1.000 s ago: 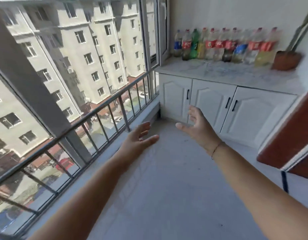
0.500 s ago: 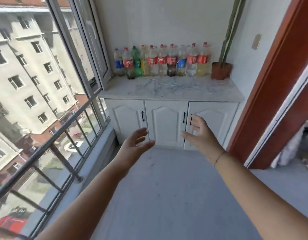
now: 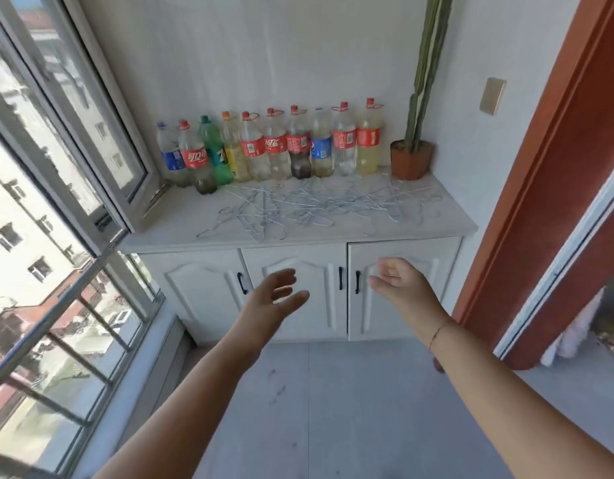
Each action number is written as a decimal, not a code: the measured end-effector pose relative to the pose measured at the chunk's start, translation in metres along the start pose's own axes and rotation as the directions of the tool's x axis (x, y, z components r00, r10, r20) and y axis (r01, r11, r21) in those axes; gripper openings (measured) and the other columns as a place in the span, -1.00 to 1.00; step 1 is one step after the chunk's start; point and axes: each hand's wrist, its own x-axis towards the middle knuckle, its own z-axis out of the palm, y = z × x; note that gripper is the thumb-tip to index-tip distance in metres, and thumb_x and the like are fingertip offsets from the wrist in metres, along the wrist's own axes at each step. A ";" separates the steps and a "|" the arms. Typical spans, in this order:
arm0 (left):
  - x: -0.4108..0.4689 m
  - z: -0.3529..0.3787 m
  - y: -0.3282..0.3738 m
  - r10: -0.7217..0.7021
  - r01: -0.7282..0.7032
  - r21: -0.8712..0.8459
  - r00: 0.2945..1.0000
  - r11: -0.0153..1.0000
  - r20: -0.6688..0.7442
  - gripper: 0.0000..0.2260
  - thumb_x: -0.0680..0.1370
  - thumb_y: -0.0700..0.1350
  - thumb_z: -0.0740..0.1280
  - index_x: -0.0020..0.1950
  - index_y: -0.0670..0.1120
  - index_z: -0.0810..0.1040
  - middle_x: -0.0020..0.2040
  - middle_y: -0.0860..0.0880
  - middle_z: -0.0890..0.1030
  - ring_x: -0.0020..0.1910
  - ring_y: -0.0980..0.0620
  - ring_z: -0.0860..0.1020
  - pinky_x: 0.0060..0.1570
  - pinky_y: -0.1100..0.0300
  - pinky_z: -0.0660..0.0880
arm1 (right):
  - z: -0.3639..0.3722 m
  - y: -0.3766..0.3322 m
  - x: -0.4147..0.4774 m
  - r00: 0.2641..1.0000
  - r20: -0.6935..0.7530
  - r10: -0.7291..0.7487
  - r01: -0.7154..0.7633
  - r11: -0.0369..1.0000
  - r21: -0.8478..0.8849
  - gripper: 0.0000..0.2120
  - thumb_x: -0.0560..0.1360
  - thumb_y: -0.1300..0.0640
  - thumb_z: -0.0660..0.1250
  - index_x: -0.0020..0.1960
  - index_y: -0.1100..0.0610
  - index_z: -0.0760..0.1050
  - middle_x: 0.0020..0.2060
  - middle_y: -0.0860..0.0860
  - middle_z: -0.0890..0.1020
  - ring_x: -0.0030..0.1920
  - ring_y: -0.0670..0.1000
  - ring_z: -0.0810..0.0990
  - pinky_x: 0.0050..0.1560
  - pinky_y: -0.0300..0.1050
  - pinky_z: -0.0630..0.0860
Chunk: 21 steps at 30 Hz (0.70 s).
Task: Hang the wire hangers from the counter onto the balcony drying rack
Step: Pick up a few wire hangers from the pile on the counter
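Observation:
Several thin silver wire hangers (image 3: 298, 207) lie tangled in a loose pile on the pale counter (image 3: 167, 233) above white cabinet doors. My left hand (image 3: 271, 302) is stretched out in front of the middle door, fingers apart, holding nothing. My right hand (image 3: 402, 288) reaches forward in front of the right door, also open and empty. Both hands hang below the counter's edge, apart from the hangers. No drying rack shows in this view.
A row of plastic drink bottles (image 3: 274, 146) lines the wall behind the hangers, with a potted cactus (image 3: 412, 157) at the right end. An open window sash (image 3: 119, 140) and a metal railing (image 3: 67, 299) run along the left. A red-brown door frame (image 3: 540, 188) stands at the right.
My view has swung right and up from the window to face the counter squarely, and it is closer. Both hands stay outstretched and empty.

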 end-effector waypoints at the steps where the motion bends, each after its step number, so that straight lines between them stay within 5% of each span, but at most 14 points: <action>1: 0.023 0.003 0.001 -0.007 0.007 -0.002 1.000 1.000 -0.008 -0.66 0.42 -0.07 0.46 0.14 0.13 0.48 0.15 0.13 0.56 0.20 0.09 0.51 0.20 0.15 0.42 | -0.003 0.000 0.024 1.000 0.005 0.005 -0.005 1.000 0.002 -0.72 0.45 0.17 0.38 0.14 0.12 0.45 0.12 0.02 0.53 0.14 -0.05 0.50 0.02 -0.30 0.36; 4: 0.090 0.013 0.003 -0.021 0.021 -0.003 0.999 1.000 -0.035 -0.66 0.45 -0.11 0.45 0.17 0.11 0.47 0.16 0.08 0.56 0.19 0.08 0.51 0.24 0.13 0.41 | -0.009 0.001 0.095 0.999 0.033 0.010 -0.010 1.000 -0.009 -0.77 0.45 0.19 0.38 0.09 0.08 0.45 0.08 0.02 0.54 0.14 -0.04 0.50 -0.03 -0.32 0.41; 8: 0.160 0.024 -0.003 -0.048 0.047 -0.011 0.995 0.999 -0.092 -0.68 0.48 -0.14 0.41 0.20 0.05 0.46 0.16 0.08 0.56 0.16 0.09 0.52 0.14 0.21 0.40 | -0.013 0.006 0.183 0.998 0.065 0.020 -0.018 0.999 -0.040 -0.78 0.44 0.19 0.38 0.07 0.08 0.46 0.04 0.01 0.55 0.11 -0.02 0.53 0.16 -0.18 0.41; 21: 0.362 0.011 -0.043 -0.150 0.151 0.000 0.981 0.989 -0.121 -0.65 0.43 -0.05 0.45 0.18 0.04 0.48 0.15 0.07 0.57 0.15 0.09 0.53 -0.02 0.32 0.41 | 0.026 0.048 0.396 0.987 0.082 0.139 -0.133 0.989 -0.071 -0.75 0.45 0.20 0.37 0.12 0.18 0.49 0.01 0.04 0.55 0.02 -0.01 0.52 0.02 -0.19 0.39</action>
